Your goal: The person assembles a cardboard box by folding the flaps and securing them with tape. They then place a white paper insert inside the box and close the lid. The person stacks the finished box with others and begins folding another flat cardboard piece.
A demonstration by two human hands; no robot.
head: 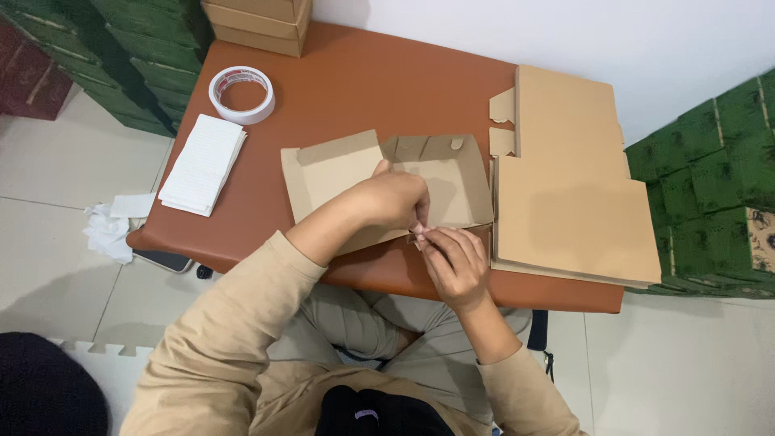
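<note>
Tape roll (242,94), paper stack (203,164), flat cardboard (573,210)

A half-folded brown cardboard box (387,182) is laid open on the brown table's near edge, one flap spread flat to the left, the rear wall raised, the front edge partly covered.

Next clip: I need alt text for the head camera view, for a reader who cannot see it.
Both hands, left hand and right hand, pinch the near edge of a half-folded cardboard box on a brown table. Flat cardboard sheets lie to the right; a tape roll and white paper stack lie to the left.
</note>
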